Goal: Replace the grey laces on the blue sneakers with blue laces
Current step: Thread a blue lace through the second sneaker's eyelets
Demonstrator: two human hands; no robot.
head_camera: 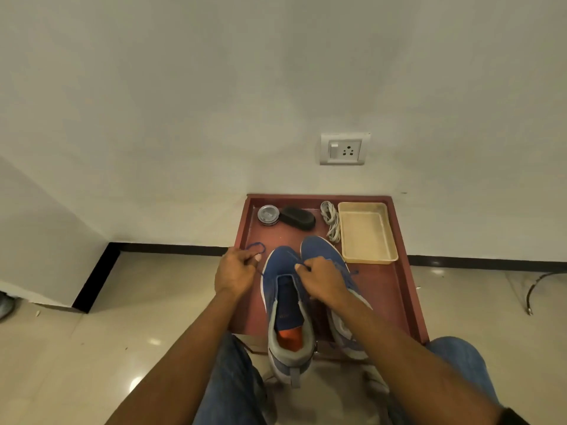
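Denim-clad knees [233,391] are seen at the bottom edge, above a glossy tiled floor [129,317]. Two blue knit sneakers with grey heel collars and white soles are stood side by side on a low red-brown tray [408,289] with a raised rim, set against a white wall. Both long axes run away from the camera, toes toward the wall and heels toward the knees. The left sneaker [283,305] is seen open-throated, its dark tongue and orange insole exposed; the right sneaker [329,262] is partly covered by the right hand [322,282]. A thin blue lace [256,247] is pinched by the curled fingers of the left hand [234,271], just left of the left sneaker's toe, a loop of it rising beyond the knuckles. Another stretch of blue lace is pinched by the right hand's curled fingers over the sneakers' eyelets. At the tray's far edge a round metal-lidded tin [268,214] and a black oval brush [297,218] are set touching. A bundle of grey laces [331,220] is laid just beside a shallow cream plastic basket [366,231], rectangular and holding nothing visible. A white switch socket [343,149] is mounted on the wall above.
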